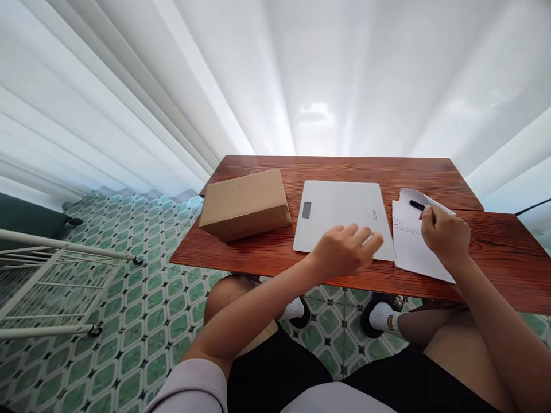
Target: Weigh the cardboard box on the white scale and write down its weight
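**Your right hand (446, 232) grips the pen (416, 205)**

Right of frame, its long axis points up-left over the paper (417, 249). Your left hand (346, 250), farther off, loosely curled, seemingly empty, overlaps the white scale's (340, 209) lower edge.

The person's left arm (258, 310), bent at the elbow, reached diagonally across the body, the left hand (344, 250) palm down with fingers loosely curved. The right forearm (495, 307) angled inward, wrist nearly straight, the right hand (447, 234) curled, fingers gathered toward the thumb.
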A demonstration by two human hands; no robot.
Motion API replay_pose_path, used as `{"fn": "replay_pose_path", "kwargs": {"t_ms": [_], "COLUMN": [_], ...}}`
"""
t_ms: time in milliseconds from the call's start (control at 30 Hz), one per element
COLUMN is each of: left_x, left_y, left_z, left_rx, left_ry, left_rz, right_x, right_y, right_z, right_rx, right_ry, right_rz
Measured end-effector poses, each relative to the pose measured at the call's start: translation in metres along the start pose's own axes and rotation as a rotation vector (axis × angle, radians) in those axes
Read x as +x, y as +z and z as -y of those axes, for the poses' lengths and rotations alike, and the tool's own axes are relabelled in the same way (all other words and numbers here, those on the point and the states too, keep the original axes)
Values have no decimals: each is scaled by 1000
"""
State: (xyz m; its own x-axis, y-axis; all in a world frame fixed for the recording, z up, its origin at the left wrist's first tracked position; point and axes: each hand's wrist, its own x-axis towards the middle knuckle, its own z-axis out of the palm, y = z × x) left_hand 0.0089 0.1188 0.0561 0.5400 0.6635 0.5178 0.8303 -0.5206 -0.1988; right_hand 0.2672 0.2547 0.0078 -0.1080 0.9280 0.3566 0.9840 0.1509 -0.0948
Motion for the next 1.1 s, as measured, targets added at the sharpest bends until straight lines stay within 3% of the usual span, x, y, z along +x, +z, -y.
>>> {"fn": "replay_pose_path", "kwargs": {"t_ms": [267, 600, 767, 967, 1100], "left_x": [-48, -120, -155, -184, -193], "left_y": [-39, -68, -62, -46, -39], "left_z": [63, 118, 135, 151, 156], "left_rx": [67, 96, -2, -224, -545], "left_ry": [-425, -759, -958, -1123, -1250], "left_rz": [-350, -745, -925, -941, -986], "right_x": [4, -2, -8, -16, -16], "right_y": [-10, -19, -25, -21, 1], "right_z": [84, 202, 248, 285, 293], "right_rx": [121, 479, 656, 1044, 1215], "right_ry": [-180, -362, -376, -366, -228], "right_rz": [-47, -62, 0, 67, 289]}}
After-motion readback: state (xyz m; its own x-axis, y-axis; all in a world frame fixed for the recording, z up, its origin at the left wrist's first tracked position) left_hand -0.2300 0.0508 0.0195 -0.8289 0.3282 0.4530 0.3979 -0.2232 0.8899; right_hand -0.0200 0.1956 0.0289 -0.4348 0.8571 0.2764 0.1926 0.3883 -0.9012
